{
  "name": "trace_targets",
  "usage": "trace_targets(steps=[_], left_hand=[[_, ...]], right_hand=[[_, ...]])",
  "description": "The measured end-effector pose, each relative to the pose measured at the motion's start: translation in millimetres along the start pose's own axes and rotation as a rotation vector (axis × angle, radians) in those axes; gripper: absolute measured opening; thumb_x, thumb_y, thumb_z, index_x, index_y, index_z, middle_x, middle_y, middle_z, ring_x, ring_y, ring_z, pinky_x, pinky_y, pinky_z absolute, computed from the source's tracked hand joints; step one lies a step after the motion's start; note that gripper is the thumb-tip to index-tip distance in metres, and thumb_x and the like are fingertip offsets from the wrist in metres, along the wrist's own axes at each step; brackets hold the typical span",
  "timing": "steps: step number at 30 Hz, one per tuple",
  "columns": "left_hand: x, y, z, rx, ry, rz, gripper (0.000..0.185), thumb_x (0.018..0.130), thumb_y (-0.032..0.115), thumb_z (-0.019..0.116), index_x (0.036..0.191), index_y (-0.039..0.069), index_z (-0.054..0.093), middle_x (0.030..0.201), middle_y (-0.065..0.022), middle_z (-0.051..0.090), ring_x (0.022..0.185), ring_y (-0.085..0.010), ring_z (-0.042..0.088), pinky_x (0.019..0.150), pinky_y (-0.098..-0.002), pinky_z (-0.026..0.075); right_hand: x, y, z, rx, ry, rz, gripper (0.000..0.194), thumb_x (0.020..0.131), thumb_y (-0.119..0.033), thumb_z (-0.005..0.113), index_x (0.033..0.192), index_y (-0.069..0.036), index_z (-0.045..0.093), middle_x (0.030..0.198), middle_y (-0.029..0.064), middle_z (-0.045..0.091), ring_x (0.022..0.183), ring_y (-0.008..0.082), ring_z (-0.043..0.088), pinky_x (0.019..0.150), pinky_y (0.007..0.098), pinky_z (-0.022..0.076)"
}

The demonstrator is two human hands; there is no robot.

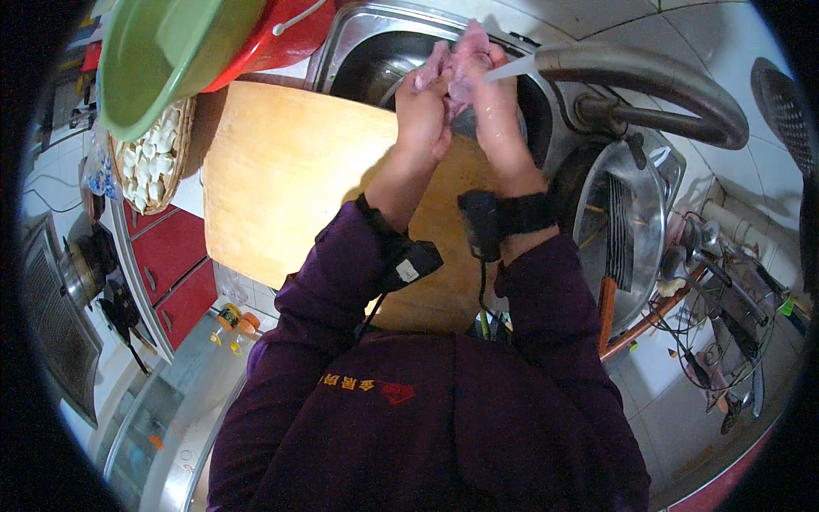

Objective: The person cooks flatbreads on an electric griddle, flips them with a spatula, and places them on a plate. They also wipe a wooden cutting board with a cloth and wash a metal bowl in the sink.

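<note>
Over the sink (350, 70), both of my hands hold a soft pink item (472, 45); whether it is cloth or raw meat I cannot tell. My left hand (419, 112) grips its near left side, fingers curled. On its right side is my right hand (496, 109), blurred and wet with drops. A stream of water (512, 68) runs from the faucet (646, 70) onto the item and the right hand. Part of a round metal basin (388, 96) shows beneath the hands. The lower sink is hidden by my hands and a wooden board (269, 173).
At left, a green basin (163, 70) and a red bucket (275, 48) stand near a basket (185, 150) of dumplings (150, 163). To the right are a clear oval lid or bowl (585, 256), a cleaver-like tool with a wooden handle (606, 307) and a rack of utensils (710, 307).
</note>
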State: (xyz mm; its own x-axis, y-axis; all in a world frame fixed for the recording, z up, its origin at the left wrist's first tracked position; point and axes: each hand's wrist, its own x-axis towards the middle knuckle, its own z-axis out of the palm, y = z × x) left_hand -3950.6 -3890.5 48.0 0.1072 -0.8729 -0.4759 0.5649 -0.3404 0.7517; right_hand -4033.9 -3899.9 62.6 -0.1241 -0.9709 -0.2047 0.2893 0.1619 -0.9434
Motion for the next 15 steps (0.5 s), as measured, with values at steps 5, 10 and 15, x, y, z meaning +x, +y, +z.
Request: trace_targets(steps=[5, 10, 15], left_hand=[[2.4, -2.4, 2.9, 0.066, 0.040, 0.304, 0.016, 0.084, 0.002, 0.050, 0.099, 0.000, 0.045, 0.083, -0.0059, 0.053, 0.071, -0.0106, 0.051, 0.057, -0.0218, 0.044], [2.1, 0.8, 5.8, -0.074, -0.058, 0.050, 0.029, 0.092, 0.028, 0.042, 0.083, 0.003, 0.052, 0.070, -0.0027, 0.052, 0.063, -0.0098, 0.048, 0.050, -0.0229, 0.040], [-3.9, 5.7, 6.4, 0.026, 0.147, -0.101, 0.041, 0.091, 0.041, 0.037, 0.071, 0.007, 0.049, 0.061, -0.0010, 0.047, 0.053, -0.0102, 0.044, 0.051, -0.0244, 0.040]], right_hand=[[-10.4, 3.1, -5.0, -0.788, -0.070, -0.649, 0.052, 0.078, -0.017, 0.060, 0.123, -0.002, 0.039, 0.117, 0.0191, 0.043, 0.107, 0.0292, 0.045, 0.089, 0.0368, 0.0361], [-11.9, 13.4, -2.2, -0.646, -0.026, -0.357, 0.034, 0.078, -0.020, 0.059, 0.105, -0.001, 0.053, 0.097, 0.0195, 0.056, 0.090, 0.0318, 0.055, 0.079, 0.0363, 0.0422], [-10.1, 23.1, 12.9, -0.620, 0.160, -0.252, 0.024, 0.080, -0.023, 0.058, 0.075, 0.001, 0.056, 0.063, 0.0169, 0.055, 0.060, 0.0327, 0.056, 0.057, 0.0389, 0.0427]])
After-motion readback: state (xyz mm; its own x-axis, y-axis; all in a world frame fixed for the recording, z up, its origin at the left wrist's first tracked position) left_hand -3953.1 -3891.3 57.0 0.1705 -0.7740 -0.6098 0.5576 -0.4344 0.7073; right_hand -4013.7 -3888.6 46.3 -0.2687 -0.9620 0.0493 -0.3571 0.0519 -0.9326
